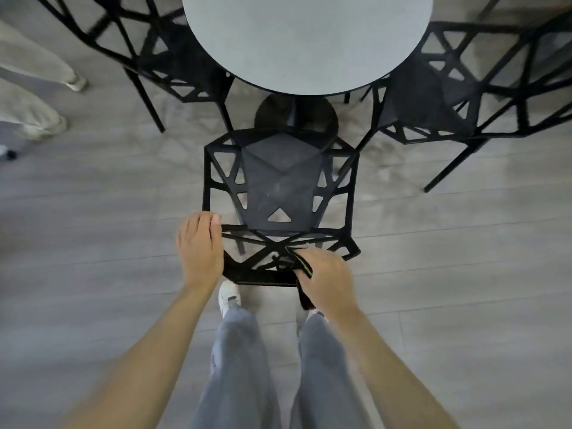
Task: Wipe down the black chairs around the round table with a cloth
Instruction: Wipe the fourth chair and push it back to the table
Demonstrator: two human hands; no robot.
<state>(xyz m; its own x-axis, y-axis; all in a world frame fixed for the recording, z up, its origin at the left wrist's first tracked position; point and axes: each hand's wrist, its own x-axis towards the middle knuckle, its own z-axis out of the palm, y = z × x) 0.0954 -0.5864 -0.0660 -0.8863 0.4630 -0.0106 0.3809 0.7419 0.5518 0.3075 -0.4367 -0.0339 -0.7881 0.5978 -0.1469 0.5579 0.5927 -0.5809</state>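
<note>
A black chair (280, 181) with a lattice frame stands right in front of me, its seat pointing toward the round grey table (306, 41). My left hand (200, 249) grips the left end of the chair's backrest top. My right hand (325, 278) holds a dark cloth (301, 267) with a green edge against the right part of the backrest; a dark end of the cloth hangs below the hand. Two more black chairs flank the table, one at the upper left (148, 48) and one at the upper right (476, 88).
The table's black round base (295, 114) stands just beyond the near chair. Another person's legs in light trousers (34, 97) are at the left edge. My own legs and white shoes are below the chair back. Grey plank floor surrounds everything.
</note>
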